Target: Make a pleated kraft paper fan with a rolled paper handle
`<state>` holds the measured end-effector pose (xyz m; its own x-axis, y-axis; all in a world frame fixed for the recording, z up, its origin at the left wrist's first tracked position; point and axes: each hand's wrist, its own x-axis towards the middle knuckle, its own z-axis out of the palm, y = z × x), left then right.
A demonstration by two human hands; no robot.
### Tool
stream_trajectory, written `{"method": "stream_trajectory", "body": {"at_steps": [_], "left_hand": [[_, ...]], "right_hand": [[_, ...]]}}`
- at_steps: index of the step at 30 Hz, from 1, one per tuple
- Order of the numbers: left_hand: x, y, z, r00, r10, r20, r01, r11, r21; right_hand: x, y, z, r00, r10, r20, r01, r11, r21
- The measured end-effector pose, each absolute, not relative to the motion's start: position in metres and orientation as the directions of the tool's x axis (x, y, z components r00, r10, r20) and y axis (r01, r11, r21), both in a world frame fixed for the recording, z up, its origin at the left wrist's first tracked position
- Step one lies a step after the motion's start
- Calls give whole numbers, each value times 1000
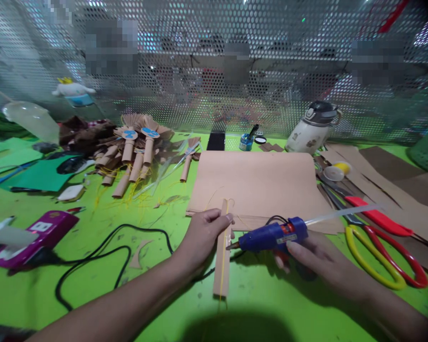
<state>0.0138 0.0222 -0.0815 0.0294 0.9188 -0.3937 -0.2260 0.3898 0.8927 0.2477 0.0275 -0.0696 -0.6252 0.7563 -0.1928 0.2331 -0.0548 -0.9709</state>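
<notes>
My left hand [209, 232] is closed on a narrow brown paper strip [221, 273], with the thumb pressed near its upper end. Along the strip's length runs a yellow string [224, 259], whose loose ends stick out above and below. A shiny patch shows on the strip beside the thumb. In my right hand [312, 259] is a blue glue gun [271, 237], its nozzle pointing left at the middle of the strip. From the back of the gun a clear glue stick [337, 213] juts out. Part of the right hand's fingers is hidden behind the gun.
Behind my hands lies a stack of brown paper [257, 180]. To the right are large scissors [374, 256] and a red-handled cutter [381, 216]. Rolled paper pieces [128, 152] are heaped at the back left. A black cord [128, 227] loops across the left from a purple device [39, 237].
</notes>
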Motion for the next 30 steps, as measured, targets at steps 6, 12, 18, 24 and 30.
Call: {"method": "stream_trajectory", "body": {"at_steps": [6,12,18,24,30], "left_hand": [[12,25,-80,7,923,-385,-228,377,898],[13,25,-82,2,921,-390,-217,381,899],[14,24,-84,34,913,-406,-269,399,876],[13,24,-82,17,911,-412,-258,402,879],[12,25,-83,18,914,-406,-253,397,883]], "right_hand": [[251,26,-69,-654,715,-246,247,-106,-963],[253,26,-65,-638,733,-234,242,-97,-965],[253,25,-65,-593,783,-186,310,9,-951],[255,22,-63,-624,734,-266,399,7,-917],[260,21,-66,-607,755,-248,397,18,-918]]}}
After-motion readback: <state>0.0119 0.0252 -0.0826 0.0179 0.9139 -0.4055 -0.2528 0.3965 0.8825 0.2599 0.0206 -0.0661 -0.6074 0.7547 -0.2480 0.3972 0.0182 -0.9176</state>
